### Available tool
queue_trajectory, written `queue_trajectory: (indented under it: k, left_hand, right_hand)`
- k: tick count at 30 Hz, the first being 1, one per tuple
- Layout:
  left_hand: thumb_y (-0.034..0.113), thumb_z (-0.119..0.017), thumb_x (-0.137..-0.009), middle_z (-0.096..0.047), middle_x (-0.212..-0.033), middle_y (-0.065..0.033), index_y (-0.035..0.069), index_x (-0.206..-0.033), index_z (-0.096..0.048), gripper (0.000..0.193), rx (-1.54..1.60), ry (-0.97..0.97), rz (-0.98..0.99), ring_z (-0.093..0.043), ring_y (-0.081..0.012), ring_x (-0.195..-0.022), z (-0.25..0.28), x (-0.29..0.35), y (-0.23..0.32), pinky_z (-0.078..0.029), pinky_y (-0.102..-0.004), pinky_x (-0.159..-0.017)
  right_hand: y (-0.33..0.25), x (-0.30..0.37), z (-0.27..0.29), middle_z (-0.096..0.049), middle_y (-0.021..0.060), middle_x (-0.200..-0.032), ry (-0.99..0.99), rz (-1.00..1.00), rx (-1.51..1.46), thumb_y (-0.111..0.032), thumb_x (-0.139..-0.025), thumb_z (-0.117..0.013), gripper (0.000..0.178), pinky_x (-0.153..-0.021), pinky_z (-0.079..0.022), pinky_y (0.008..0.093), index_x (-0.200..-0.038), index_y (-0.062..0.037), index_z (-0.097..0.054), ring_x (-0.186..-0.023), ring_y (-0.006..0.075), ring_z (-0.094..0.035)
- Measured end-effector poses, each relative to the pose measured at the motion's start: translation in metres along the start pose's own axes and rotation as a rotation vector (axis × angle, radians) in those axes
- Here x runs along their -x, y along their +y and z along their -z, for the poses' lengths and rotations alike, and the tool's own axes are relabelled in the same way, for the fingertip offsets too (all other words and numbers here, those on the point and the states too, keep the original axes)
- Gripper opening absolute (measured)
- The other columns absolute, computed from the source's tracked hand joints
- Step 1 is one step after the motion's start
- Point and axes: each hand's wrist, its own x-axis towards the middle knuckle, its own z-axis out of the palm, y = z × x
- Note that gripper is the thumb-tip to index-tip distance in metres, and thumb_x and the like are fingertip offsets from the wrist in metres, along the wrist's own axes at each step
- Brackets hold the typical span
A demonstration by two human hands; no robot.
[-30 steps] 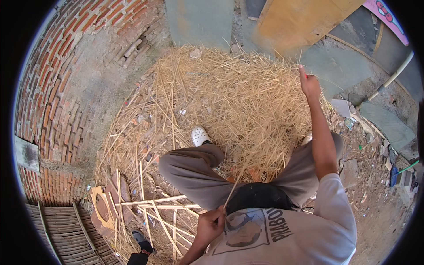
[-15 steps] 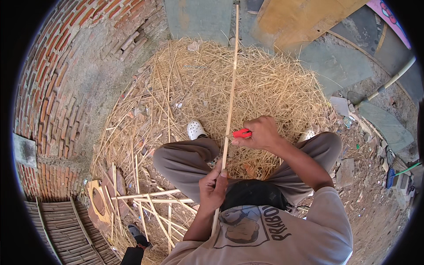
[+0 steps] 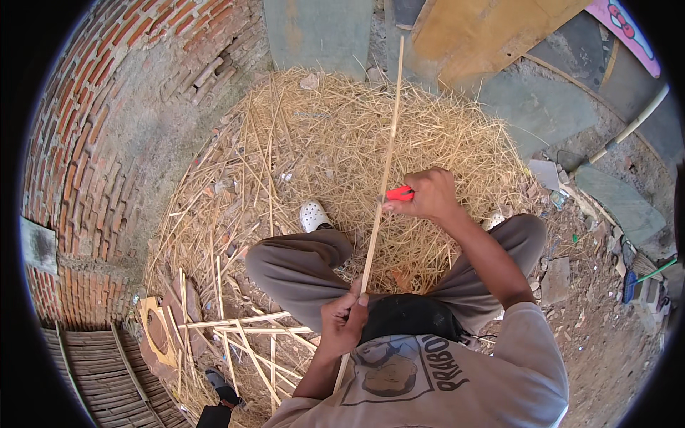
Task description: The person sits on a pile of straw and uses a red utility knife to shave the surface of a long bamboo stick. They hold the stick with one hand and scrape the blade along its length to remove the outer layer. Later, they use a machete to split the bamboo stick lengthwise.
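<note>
A long, thin, pale bamboo strip (image 3: 389,153) runs from beside my torso out over the straw, slanting slightly right at its far end. My left hand (image 3: 344,319) is closed round its near part, thumb along the strip. In my right hand (image 3: 432,195) is a red-handled knife (image 3: 400,193), gripped between thumb and fingers. Its small dark blade end meets the strip about midway along; the exact contact is too small to make out. Beyond the knife the strip stretches away unsupported.
Shavings and straw (image 3: 442,128) cover the ground between and beyond my bent legs. Several cut strips (image 3: 246,324) lie at lower left, near another person's foot (image 3: 222,385). A brick wall (image 3: 85,164) rises at left; boards (image 3: 492,36) lean at the back.
My right hand with the knife has moved slightly away from me and to the right. The strip's far end has swung right and come nearer; my left hand stays almost in place.
</note>
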Motion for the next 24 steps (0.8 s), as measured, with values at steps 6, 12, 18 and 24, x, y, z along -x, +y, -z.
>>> queue_trajectory:
  k: [6, 12, 18, 24]
  left_hand:
    - [0.008, -0.049, -0.100, -0.043, -0.060, 0.0041, -0.001, -0.135, -0.050, 0.037, 0.137, -0.062, 0.159, -0.037, -0.0048, -0.052, 0.010, 0.022, -0.012, -0.032, -0.0223, -0.051]
    - [0.010, -0.051, -0.099, -0.041, -0.059, 0.0038, -0.002, -0.135, -0.049, 0.038, 0.277, -0.032, 0.266, -0.035, -0.0052, -0.051, 0.007, 0.012, -0.003, -0.030, -0.0236, -0.049]
    - [0.012, -0.050, -0.100, -0.038, -0.058, 0.0061, 0.000, -0.136, -0.049, 0.038, 0.327, 0.017, 0.214, -0.032, -0.0036, -0.049, 0.030, 0.033, 0.006, -0.029, -0.0231, -0.047]
    - [0.008, -0.044, -0.101, -0.035, -0.056, 0.0056, 0.002, -0.141, -0.043, 0.041, 0.299, -0.046, 0.143, -0.031, -0.0036, -0.046, -0.004, -0.025, 0.004, -0.028, -0.0216, -0.045]
  right_hand:
    - [0.057, -0.018, -0.001, -0.051, 0.0063, -0.045, -0.006, -0.200, 0.177, -0.082, -0.068, -0.057, 0.073, -0.044, -0.043, 0.0378, -0.055, -0.0103, -0.058, -0.042, 0.0249, -0.055]
    - [0.104, -0.048, -0.001, -0.061, 0.0127, -0.056, -0.107, -0.423, 0.268, -0.083, -0.073, -0.049, 0.079, -0.056, -0.050, 0.0432, -0.063, -0.0059, -0.065, -0.059, 0.0298, -0.065]
    - [0.176, -0.023, 0.056, -0.064, 0.0181, -0.064, 0.193, -0.788, 0.217, -0.079, -0.085, -0.035, 0.086, -0.065, -0.051, 0.0454, -0.069, 0.0001, -0.066, -0.070, 0.0340, -0.068]
    - [0.077, -0.024, 0.028, -0.046, 0.0060, -0.044, -0.098, -0.346, -0.083, -0.071, -0.082, -0.055, 0.071, -0.048, -0.045, 0.0378, -0.057, -0.0047, -0.059, -0.043, 0.0207, -0.050]
